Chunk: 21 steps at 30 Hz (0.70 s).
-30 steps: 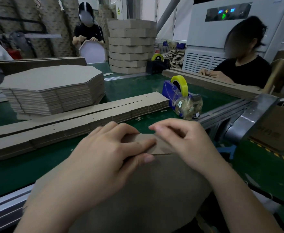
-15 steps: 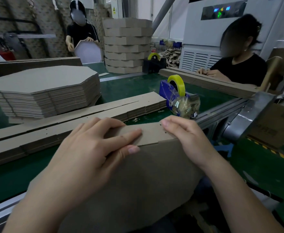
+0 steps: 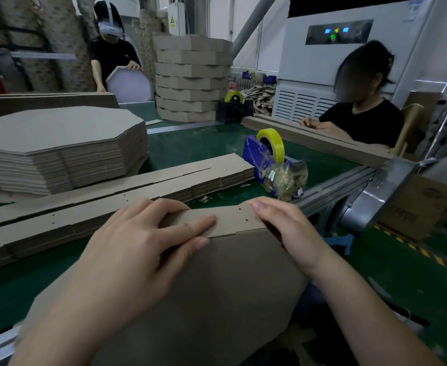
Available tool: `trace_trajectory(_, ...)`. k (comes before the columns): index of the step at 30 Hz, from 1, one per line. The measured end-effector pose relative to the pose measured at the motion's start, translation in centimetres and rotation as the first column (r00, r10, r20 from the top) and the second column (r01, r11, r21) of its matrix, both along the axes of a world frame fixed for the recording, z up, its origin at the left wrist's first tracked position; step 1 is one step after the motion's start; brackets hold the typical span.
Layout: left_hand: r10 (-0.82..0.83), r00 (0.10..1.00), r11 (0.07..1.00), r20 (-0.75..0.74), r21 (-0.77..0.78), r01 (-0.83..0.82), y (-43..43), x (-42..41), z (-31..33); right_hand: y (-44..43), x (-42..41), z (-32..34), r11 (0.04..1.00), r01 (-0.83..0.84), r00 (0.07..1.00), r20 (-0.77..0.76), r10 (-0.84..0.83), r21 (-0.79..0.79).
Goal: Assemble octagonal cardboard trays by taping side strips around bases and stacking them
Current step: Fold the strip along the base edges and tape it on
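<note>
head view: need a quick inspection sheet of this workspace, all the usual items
surface: green belt, carries the stacks and the dispenser
job's things: octagonal base tilted toward the camera, side strip along its far edge; strip stack and base stack beyond; tape dispenser to the right; finished trays stacked at the far end
clutter: cardboard scraps by the strip stack; tape wad on the dispenser
grippers: left hand presses flat fingers on the side strip, thumb on the base; right hand curls round the strip's right end
cables: nothing seen
surroundings: seated person across the belt; standing person far off; grey machine behind
</note>
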<state>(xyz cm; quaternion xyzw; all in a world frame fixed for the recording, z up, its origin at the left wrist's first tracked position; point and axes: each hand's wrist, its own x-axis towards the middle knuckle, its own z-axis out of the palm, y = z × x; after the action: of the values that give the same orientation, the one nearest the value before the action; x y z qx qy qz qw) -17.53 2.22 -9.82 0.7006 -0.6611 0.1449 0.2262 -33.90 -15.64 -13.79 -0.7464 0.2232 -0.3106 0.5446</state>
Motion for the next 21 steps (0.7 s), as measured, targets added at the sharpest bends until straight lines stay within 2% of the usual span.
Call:
trace_trajectory(3,-0.001,1.0,1.0,-0.025,-0.019,0.001,-0.1,0.4,-0.2,-1.2,0.3,0.0,0.995,-0.068,0.997,-0.022,0.07,0.079)
trace_trajectory(5,-0.008,0.999,1.0,-0.033,-0.03,0.007,-0.2,0.7,-0.4,-2.9,0.4,0.7,0.997,-0.05,0.999,-0.002,0.05,0.053)
trace_trajectory(6,-0.01,0.999,0.999,-0.039,-0.033,0.008,-0.2,0.8,-0.4,-4.3,0.3,1.0,0.999,0.029,0.999,0.03,-0.03,0.031)
trace_trajectory(8,-0.008,0.999,0.999,-0.047,-0.036,0.006,-0.2,1.0,-0.5,-8.1,0.3,1.9,0.944,0.329,0.941,0.082,-0.328,-0.001)
trace_trajectory(10,-0.005,0.999,0.999,-0.054,-0.034,0.003,-0.3,1.1,-0.5,-12.5,0.1,2.4,0.769,0.626,0.775,-0.003,-0.632,-0.127)
trace_trajectory(11,-0.005,0.998,0.999,-0.055,-0.033,0.003,-0.3,1.1,-0.5,-14.4,0.1,2.5,0.702,0.679,0.698,-0.109,-0.708,-0.215)
trace_trajectory(12,-0.004,0.999,0.999,-0.051,-0.035,0.002,-0.3,1.1,-0.5,-16.0,0.1,2.4,0.695,0.67,0.656,-0.229,-0.719,-0.261)
trace_trajectory(14,0.004,0.999,0.999,-0.034,-0.043,-0.005,-0.4,1.0,-0.5,-18.0,0.5,2.1,0.756,0.627,0.663,-0.38,-0.645,-0.19)
trace_trajectory(16,0.012,1.0,0.999,-0.019,-0.044,-0.013,-0.4,0.8,-0.5,-18.6,0.8,2.2,0.786,0.617,0.71,-0.396,-0.583,-0.05)
trace_trajectory(21,0.007,1.0,0.999,-0.02,-0.044,-0.008,-0.5,0.7,-0.4,-19.3,0.2,2.9,0.794,0.597,0.769,-0.366,-0.525,0.114)
